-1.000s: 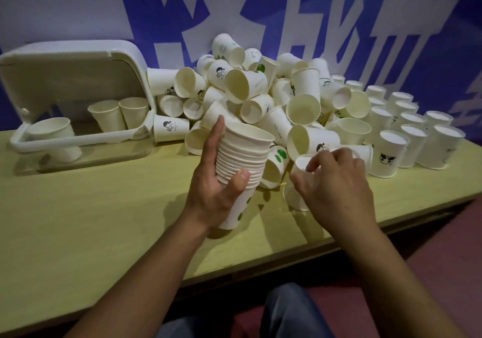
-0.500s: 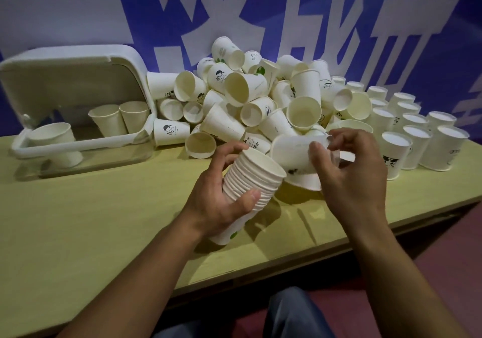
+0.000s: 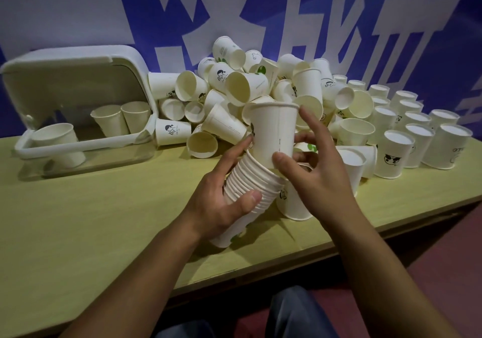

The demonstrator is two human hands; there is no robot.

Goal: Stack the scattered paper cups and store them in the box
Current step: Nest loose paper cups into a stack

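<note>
Our left hand [image 3: 221, 202] was curled around the stack [image 3: 250, 189], tilting its open mouth to the right so it could receive a new cup. Our right hand [image 3: 315, 178] pinched the single cup [image 3: 273, 134] near its base, thumb in front, and its bottom was just entering the stack. Behind, the pile of loose cups [image 3: 255, 89] lay near the box [image 3: 75, 102], which lay on its side on the table [image 3: 91, 220], with some cups already inside.

Just one head-worn wide-angle cam here, looking forward and down from close above the surface [image 3: 78, 233], facing the blue wall [image 3: 430, 37] behind it, both forearms reaching in from below.
</note>
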